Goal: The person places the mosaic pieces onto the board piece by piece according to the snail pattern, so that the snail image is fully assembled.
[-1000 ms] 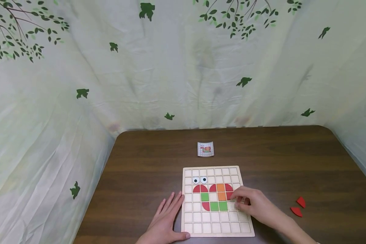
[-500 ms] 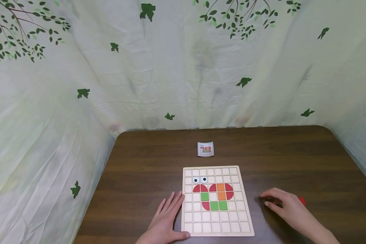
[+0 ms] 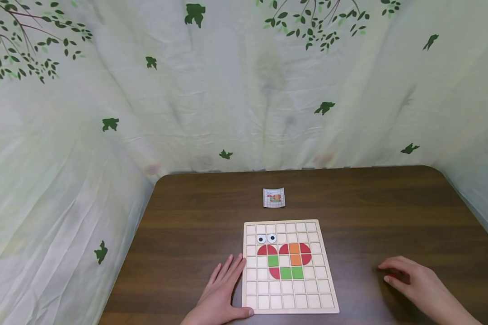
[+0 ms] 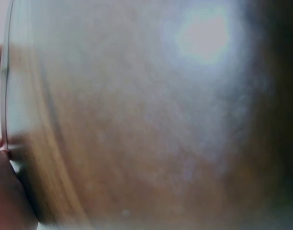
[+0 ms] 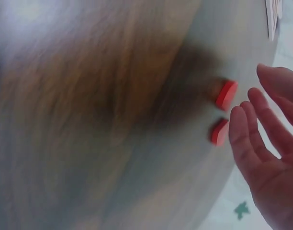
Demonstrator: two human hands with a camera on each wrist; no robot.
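Grid board [image 3: 288,289] sits mid-surface [image 3: 187,225], small card [image 3: 274,198] behind it, left hand [image 3: 219,295] flat at its left edge, right hand [image 3: 415,282] well right over two loose pieces [image 5: 223,112].

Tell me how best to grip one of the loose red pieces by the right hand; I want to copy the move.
Judging by its pose, pinch the nearer red piece across its thin edges, coming down from above with thumb and forefinger. It lies flat on the table beside the other red piece, so only the rim offers purchase. The right hand hovers open just beside them.
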